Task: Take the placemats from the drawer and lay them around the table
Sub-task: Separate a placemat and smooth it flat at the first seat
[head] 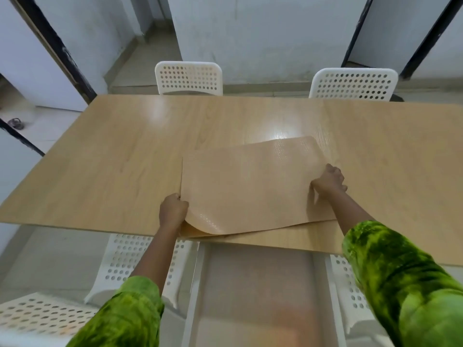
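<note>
Top placemat (250, 186) at the near edge of the counter (112, 159), right of centre, resting on the lower mats (288, 234) that lie flat beneath. Near-left corner curled up and clenched in the left grip (172, 209); right edge grasped by the right grip (328, 182), closed on the sheet from above. Probably in the middle of parting one sheet from the pile.

Best to raise both sides evenly, keeping the sheet low and lightly taut. Worth checking that only one layer comes away: thin, floppy, likely to cling. After that, carry to a seat place, lay square to the counter edge and smooth out the curl.

Below the near edge, what looks like the open drawer (253, 284), jutting out between two white perforated chairs (125, 259) (343, 284). Two more of the same at the far side, left (188, 77) and right (353, 83).

Likely hindrances: the drawer standing out just where the body is, and chairs close on either side of it. Far places well apart from the pile, so probably a walk round rather than a stretch across.
</note>
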A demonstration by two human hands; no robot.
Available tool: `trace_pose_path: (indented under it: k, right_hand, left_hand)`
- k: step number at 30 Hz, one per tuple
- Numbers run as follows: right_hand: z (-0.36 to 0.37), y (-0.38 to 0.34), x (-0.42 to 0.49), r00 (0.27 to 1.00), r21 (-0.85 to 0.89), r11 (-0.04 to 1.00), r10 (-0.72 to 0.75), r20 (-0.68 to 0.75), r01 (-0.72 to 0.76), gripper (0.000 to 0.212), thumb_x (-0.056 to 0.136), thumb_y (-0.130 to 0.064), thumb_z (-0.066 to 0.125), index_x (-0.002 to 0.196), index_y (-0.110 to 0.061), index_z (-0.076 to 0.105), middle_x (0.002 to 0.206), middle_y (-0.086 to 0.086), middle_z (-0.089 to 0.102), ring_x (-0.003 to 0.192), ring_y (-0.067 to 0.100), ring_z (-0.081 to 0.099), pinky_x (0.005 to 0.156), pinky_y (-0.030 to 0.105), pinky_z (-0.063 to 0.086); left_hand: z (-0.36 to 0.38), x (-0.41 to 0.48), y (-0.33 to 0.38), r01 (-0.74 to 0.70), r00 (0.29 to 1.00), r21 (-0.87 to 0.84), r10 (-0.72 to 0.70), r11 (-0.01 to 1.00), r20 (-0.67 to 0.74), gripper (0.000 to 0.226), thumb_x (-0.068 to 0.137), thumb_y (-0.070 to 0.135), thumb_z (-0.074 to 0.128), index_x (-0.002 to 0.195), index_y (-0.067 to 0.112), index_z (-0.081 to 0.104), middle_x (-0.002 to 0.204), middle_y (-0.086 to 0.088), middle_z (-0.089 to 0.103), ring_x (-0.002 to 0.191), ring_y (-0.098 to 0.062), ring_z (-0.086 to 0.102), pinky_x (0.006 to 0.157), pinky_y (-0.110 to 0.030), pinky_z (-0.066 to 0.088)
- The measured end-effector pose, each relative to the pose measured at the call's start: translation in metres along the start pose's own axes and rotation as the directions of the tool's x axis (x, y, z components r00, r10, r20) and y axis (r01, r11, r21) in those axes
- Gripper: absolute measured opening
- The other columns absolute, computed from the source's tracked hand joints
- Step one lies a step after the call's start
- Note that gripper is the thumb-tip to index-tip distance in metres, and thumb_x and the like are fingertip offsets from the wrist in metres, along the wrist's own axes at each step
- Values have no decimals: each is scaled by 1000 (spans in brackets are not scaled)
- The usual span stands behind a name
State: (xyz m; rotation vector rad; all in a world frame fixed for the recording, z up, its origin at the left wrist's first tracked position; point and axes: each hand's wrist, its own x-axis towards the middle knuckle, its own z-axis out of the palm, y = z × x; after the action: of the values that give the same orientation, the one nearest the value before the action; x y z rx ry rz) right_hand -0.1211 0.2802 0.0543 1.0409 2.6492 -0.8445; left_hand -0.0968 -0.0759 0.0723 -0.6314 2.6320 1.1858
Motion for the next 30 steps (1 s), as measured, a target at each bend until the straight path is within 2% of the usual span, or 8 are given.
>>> trace_pose_path:
  k: [3, 5, 7, 9, 13, 17, 19, 30]
  right_hand:
    - [11, -9, -18, 998, 26, 997, -68, -15, 68, 65, 81, -9, 55, 142, -11, 33, 149, 13, 29, 139, 29, 27, 111, 43, 23]
    - [24, -18, -38, 986, 7, 987, -164, 9, 164, 56, 81, -11, 57, 136, -10, 43, 145, 13, 37, 135, 30, 34, 109, 41, 28]
    - [42, -29, -64, 958, -5, 960, -279, 68, 280, 47, 82, -13, 59, 129, -8, 51, 140, 15, 43, 130, 31, 40, 105, 38, 33]
    - [64, -40, -94, 915, -5, 924, -378, 142, 382, 42, 85, -15, 55, 126, -8, 53, 140, 15, 43, 129, 30, 41, 105, 37, 34]
    - [102, -60, -151, 825, 54, 857, -508, 248, 512, 39, 87, -17, 51, 125, -11, 54, 148, 11, 35, 138, 25, 29, 114, 37, 21]
    - [123, -78, -184, 648, -19, 704, -644, 407, 710, 57, 85, -34, 60, 136, -16, 43, 154, 5, 24, 145, 22, 14, 115, 40, 11]
    - [130, -84, -190, 599, -61, 639, -677, 429, 766, 61, 84, -38, 61, 139, -18, 40, 154, 4, 25, 145, 22, 13, 115, 41, 11]
    - [129, -84, -182, 588, -91, 602, -719, 372, 793, 41, 90, -36, 54, 129, -22, 55, 142, -1, 45, 133, 20, 36, 107, 38, 25]
  left_hand:
    - [0, -3, 4, 8, 1000, 74, -9, 997, 14, 21, 84, 0, 43, 93, -4, 62, 103, -26, 62, 73, -28, 52, 52, -29, 35]
    - [3, -1, 3, 23, 1000, 108, -24, 994, 5, 26, 83, 0, 42, 100, -13, 58, 114, -30, 57, 90, -40, 58, 69, -43, 48]
    - [5, 2, 0, 55, 998, 112, -57, 992, 21, 36, 82, 3, 42, 112, -14, 53, 122, -31, 53, 106, -45, 55, 88, -49, 48]
    - [7, 6, -4, 88, 994, 84, -93, 993, 53, 39, 83, 4, 43, 117, -13, 53, 125, -30, 52, 110, -45, 55, 92, -49, 47]
    - [2, 9, -4, 162, 983, -159, -146, 974, 107, 29, 87, 1, 45, 111, -11, 57, 117, -27, 57, 106, -39, 56, 83, -40, 48]
    - [-9, 4, -3, 216, 974, -399, -166, 891, 157, 12, 90, 2, 47, 82, 6, 56, 76, -10, 50, 67, -21, 45, 60, -29, 37]
    - [-14, 5, -7, 213, 974, -453, -152, 866, 167, 15, 90, 6, 51, 75, 10, 53, 70, -7, 49, 58, -18, 42, 52, -28, 33]
    - [-15, 5, -13, 275, 959, -528, -186, 804, 216, 14, 89, 9, 52, 75, 8, 56, 76, -11, 58, 58, -18, 50, 52, -28, 36]
